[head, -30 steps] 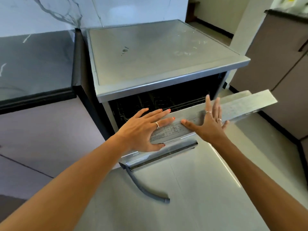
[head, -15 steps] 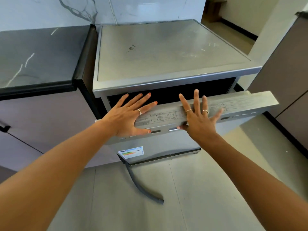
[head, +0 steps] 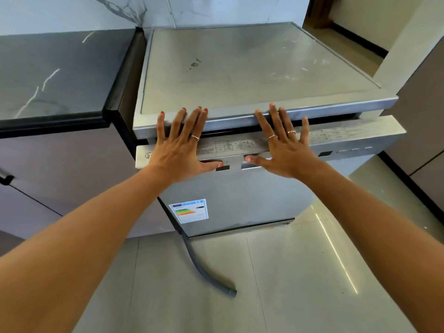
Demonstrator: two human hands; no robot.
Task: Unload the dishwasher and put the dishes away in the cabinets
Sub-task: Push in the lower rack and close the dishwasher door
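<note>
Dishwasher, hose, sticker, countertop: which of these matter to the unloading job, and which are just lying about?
Part of the job:
- dishwasher door, nearly shut
- left hand, flat on the door's top edge
- right hand, flat beside it

Just there:
- grey hose on the floor
- energy sticker
- dark countertop

Dishwasher door: swung from half-lowered to nearly upright, gap reduced to a slit | left hand, right hand: flat on door's top edge, risen with it, fingertips now overlapping dishwasher top.
</note>
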